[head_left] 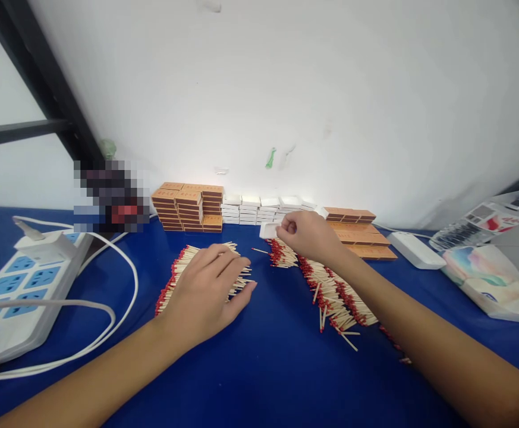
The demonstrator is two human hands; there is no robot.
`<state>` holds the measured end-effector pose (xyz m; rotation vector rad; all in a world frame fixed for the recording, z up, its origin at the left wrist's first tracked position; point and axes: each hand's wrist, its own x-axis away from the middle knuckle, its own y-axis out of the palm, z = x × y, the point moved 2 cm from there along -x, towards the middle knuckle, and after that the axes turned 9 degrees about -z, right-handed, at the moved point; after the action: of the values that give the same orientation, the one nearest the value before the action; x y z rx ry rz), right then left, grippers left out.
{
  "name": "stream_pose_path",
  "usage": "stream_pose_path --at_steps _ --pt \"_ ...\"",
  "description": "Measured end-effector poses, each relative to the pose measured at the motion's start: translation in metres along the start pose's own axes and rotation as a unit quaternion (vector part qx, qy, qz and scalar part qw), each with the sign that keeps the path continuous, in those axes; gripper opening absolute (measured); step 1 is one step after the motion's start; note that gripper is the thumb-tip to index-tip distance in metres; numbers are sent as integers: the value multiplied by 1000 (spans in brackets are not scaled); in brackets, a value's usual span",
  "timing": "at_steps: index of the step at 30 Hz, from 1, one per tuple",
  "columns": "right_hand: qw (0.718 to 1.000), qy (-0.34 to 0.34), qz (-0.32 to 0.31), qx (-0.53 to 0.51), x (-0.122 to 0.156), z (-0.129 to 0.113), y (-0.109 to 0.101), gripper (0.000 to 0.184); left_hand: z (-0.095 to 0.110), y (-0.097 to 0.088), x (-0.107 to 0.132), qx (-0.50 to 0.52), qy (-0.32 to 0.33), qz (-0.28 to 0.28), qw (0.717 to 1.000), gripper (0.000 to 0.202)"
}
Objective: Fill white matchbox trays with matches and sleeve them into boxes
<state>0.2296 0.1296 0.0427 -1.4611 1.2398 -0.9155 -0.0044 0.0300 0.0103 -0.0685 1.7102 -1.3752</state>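
My left hand (208, 291) lies palm down over the left pile of red-tipped matches (176, 279), its thumb and fingers apart. Farther back, my right hand (306, 233) is closed, with its fingertips at the edge of a white matchbox tray (268, 230). The tray is just behind a small heap of matches (282, 254). More matches (330, 294) lie in slanting rows under and beside my right forearm, a few of them loose at the front. A single match (260, 251) rests apart from the heap.
Brown matchboxes (188, 208) and white trays (250, 211) are stacked along the wall, with more brown boxes (357, 235) at right. A power strip (27, 297) with white cables is at left. A white plastic block (415, 249), tissue pack (493, 282) and bottle (486, 217) are at right.
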Motion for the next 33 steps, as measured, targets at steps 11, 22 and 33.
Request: stream_pose_path --at_steps 11,22,33 --pt "975 -110 -177 -84 85 -2 18 26 10 16 13 44 -1 -130 990 28" --pt "980 -188 -45 -44 62 37 30 11 12 14 12 83 5 -125 989 18" --pt "978 -187 -74 -48 63 35 38 13 11 15 12 79 4 -137 987 18"
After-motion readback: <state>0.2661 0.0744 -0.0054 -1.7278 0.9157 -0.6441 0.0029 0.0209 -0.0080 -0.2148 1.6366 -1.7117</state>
